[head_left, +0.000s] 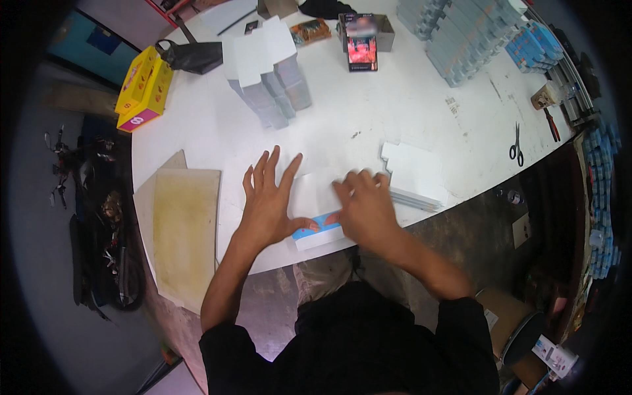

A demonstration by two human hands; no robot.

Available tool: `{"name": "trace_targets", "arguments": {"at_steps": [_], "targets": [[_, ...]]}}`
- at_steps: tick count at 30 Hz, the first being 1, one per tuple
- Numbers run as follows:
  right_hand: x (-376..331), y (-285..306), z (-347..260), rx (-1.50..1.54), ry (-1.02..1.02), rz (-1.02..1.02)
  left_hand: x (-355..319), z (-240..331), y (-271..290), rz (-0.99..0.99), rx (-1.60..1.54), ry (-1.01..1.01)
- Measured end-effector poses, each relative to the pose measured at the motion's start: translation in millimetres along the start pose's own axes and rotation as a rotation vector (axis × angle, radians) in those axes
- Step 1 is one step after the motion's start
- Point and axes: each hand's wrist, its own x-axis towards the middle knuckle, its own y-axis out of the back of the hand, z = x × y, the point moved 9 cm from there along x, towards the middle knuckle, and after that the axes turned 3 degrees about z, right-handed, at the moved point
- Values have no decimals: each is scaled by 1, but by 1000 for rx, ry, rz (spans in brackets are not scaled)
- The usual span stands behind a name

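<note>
A flat white carton blank (315,197) with a blue printed strip lies at the near edge of the white table (368,112). My left hand (268,197) lies flat on its left part, fingers spread, thumb on the blue strip. My right hand (364,207) presses down on the right part of the blank with curled fingers. Just right of my right hand sits a low stack of white flat blanks (415,174).
A leaning stack of folded white and grey cartons (266,69) stands at the back left, with rows of grey and blue boxes (471,33) at the back right. Black scissors (517,150) lie far right. A yellow box (145,85) and brown boards (184,224) sit left.
</note>
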Motion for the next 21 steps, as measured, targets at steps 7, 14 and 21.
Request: {"name": "trace_targets", "arguments": {"at_steps": [7,14,21], "targets": [[-61,27,18,136,162,243,-26,28,11,84,-280,-161],[-106,26,129,-115,-108,163,-25,40,-16,-114,-36,-219],[-66,17,-12,200,307,168,-23,42,-17,-109,-100,-205]]}}
